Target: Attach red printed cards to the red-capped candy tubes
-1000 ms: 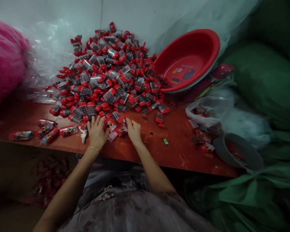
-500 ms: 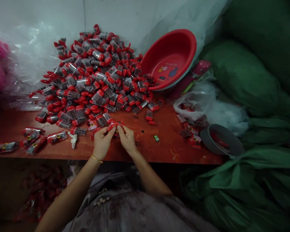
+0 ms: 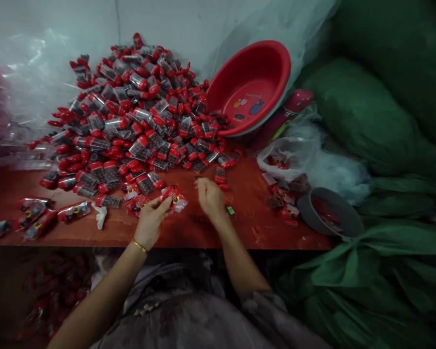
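Observation:
My left hand [image 3: 151,220] pinches a red printed plastic packet [image 3: 175,198] between thumb and fingers, just above the table's front part. The packet's clear end sticks out to the right. My right hand [image 3: 210,196] is apart from it, to the right, with its fingers curled together. A small dark bit shows at its fingertips, too small to name. More red printed packets [image 3: 132,190] lie beside my left hand. Behind both hands rises a big heap of clear tubes with red caps [image 3: 141,114], dark pieces inside them.
Filled packets [image 3: 73,211] and a crumpled white scrap [image 3: 100,216] lie at the left on the red-brown table [image 3: 240,235]. A red basin [image 3: 252,87] leans at the back. On the right are a plastic bag [image 3: 288,157], a grey round container [image 3: 329,213] and green sacks [image 3: 363,111].
My right hand has let go of the packet and moved right, apart from my left hand. My left hand keeps the packet. The view has shifted slightly.

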Demonstrator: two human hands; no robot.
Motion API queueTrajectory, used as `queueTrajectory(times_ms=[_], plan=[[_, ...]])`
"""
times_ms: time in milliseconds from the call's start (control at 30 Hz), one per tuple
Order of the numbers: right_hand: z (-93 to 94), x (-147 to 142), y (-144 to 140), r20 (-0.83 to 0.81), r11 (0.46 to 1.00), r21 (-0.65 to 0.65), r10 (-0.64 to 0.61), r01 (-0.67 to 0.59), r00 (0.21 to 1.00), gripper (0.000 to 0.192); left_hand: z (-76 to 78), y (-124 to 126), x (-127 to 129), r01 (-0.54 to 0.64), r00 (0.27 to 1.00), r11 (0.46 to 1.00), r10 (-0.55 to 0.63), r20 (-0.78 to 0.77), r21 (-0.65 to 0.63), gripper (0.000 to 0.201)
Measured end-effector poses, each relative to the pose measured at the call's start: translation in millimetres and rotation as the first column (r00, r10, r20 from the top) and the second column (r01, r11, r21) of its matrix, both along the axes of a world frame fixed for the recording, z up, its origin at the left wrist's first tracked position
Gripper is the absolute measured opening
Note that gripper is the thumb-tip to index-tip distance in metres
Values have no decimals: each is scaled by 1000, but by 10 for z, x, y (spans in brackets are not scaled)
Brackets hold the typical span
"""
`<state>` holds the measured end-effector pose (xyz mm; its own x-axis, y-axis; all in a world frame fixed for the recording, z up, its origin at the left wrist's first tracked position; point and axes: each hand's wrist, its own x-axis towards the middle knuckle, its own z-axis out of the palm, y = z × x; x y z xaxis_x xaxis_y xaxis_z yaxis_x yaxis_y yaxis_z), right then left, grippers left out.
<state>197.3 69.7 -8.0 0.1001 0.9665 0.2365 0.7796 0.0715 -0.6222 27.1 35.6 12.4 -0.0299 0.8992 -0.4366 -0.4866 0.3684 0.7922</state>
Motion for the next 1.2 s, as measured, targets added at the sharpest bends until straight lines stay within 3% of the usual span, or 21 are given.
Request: queueTrajectory(times_ms=[100, 133, 200, 333, 467, 567, 733, 833, 967, 1067, 1133, 1200], plan=[[102, 488, 263, 330, 935, -141, -266, 326, 906, 41, 19, -7, -86, -56, 998, 998, 56, -20, -4, 39], [113, 605, 334, 395, 887, -215, -304, 409, 867, 46, 12, -10, -92, -76, 997, 997, 76, -20, -9, 40], [93, 711, 425, 481, 847, -305, -258, 436, 838, 51, -13, -22, -73, -100, 995, 994, 99, -12, -35, 41], [-37, 472, 385, 511, 912, -313, -73, 265, 857, 42, -54, -73, -13, -62, 998, 994, 64, 25, -90, 41], [-135, 139, 183, 523, 977, -212, 80, 39, 848, 40, -53, -131, -78, -63, 996, 993, 69, 56, -96, 41], [-184, 135, 35, 462, 988, -106, 146, -109, 875, 41, -52, -166, -182, -76, 995, 993, 81, 62, -89, 36], [-183, 326, -151, 424, 997, 76, -24, -9, 905, 41, -81, -203, -279, -76, 993, 990, 86, 77, -120, 37], [-137, 216, -226, 475, 995, 102, -47, -2, 879, 45, -97, -216, -264, -59, 990, 988, 76, 117, -141, 39], [-159, -77, -271, 498, 1000, 18, -5, -4, 867, 55, -95, -244, -281, -37, 986, 988, 61, 158, -147, 42], [-190, -118, -233, 448, 1000, -18, 15, -8, 894, 45, -79, -267, -356, -50, 986, 988, 72, 151, -146, 42], [-169, -38, -148, 433, 996, -16, 84, -86, 897, 39, -66, -274, -399, -67, 987, 986, 88, 134, -156, 38], [-113, 71, -26, 471, 963, -37, 253, -267, 845, 46, -58, -273, -411, -68, 990, 985, 87, 115, -162, 35]])
